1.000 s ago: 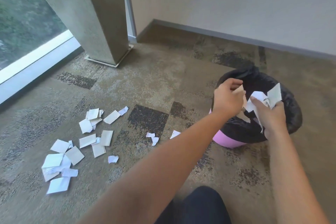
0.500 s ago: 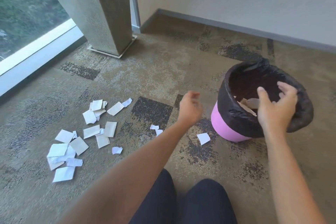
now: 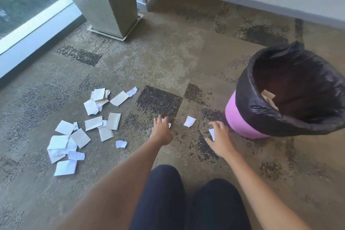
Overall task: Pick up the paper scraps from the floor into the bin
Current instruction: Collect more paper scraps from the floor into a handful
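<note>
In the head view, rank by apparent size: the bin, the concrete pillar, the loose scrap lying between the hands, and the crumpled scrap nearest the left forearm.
1. concrete pillar, though cropped by the frame's top.
2. bin.
3. loose scrap between the hands and crumpled scrap: they look alike, so no ranking.
</note>
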